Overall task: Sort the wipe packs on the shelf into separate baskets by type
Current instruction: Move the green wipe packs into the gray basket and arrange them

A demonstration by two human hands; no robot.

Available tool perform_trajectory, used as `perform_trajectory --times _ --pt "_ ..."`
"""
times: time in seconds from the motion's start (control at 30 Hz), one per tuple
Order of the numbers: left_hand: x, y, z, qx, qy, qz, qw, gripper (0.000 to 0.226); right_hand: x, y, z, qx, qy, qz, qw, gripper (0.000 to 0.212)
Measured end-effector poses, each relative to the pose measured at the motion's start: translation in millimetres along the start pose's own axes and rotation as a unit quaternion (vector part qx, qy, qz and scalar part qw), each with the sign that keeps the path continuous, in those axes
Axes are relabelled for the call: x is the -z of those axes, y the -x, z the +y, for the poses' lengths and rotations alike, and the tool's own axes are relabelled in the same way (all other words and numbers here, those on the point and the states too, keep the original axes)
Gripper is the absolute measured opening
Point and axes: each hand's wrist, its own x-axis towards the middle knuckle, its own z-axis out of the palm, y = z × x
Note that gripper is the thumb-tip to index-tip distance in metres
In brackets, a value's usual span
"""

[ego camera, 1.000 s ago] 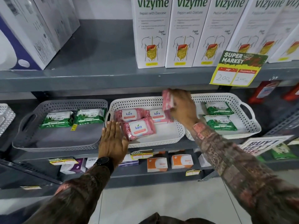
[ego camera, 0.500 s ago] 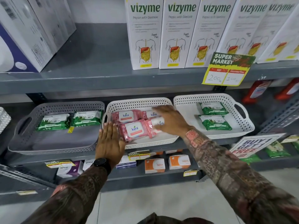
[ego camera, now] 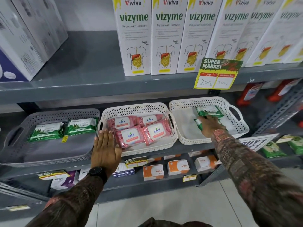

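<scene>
Three baskets stand side by side on the middle shelf. The grey basket point(ego camera: 18, 145) on the left holds two green wipe packs point(ego camera: 46, 131). The white middle basket point(ego camera: 136, 108) holds several pink Kara packs point(ego camera: 129, 135). The white right basket point(ego camera: 183, 133) holds two green packs. My right hand point(ego camera: 211, 126) is inside it, fingers closing on the nearer green pack point(ego camera: 199, 125), just below the farther green pack point(ego camera: 209, 110). My left hand point(ego camera: 105, 146) lies flat and open against the middle basket's front left corner.
White Vizyme boxes point(ego camera: 134, 38) line the upper shelf, with a yellow price tag point(ego camera: 216, 74) hanging from its edge. Small orange and purple boxes point(ego camera: 153, 172) sit on the lower shelf. More green packs point(ego camera: 272, 149) lie at the lower right behind a "Buy 1" sign.
My right hand put a pink pack down in the middle basket, let go of it, and moved right into the right basket onto a green pack. My left hand stayed put.
</scene>
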Motion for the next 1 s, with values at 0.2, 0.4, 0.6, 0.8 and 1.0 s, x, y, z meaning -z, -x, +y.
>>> perform_trajectory --times 0.2,0.4,0.6,0.8,1.0 --pt "3 -1 1 0.001 -0.019 -0.013 1.000 0.084 -5 -6 9 0.002 -0.013 0.042 0.999 0.080" --pt "6 1 2 -0.007 0.002 -0.007 1.000 0.085 13 3 -47 0.026 -0.090 0.166 0.982 0.074" --pt "27 8 -18 -0.044 0.035 0.048 0.997 0.073 37 42 -190 0.221 -0.094 0.221 0.945 0.064" --pt "63 36 -150 0.107 0.058 0.105 0.987 0.081 5 99 -375 0.398 -0.029 0.182 0.899 0.084" --pt "76 55 -262 0.208 0.027 0.087 0.974 0.092 -57 135 -523 0.470 0.072 0.114 0.872 0.091"
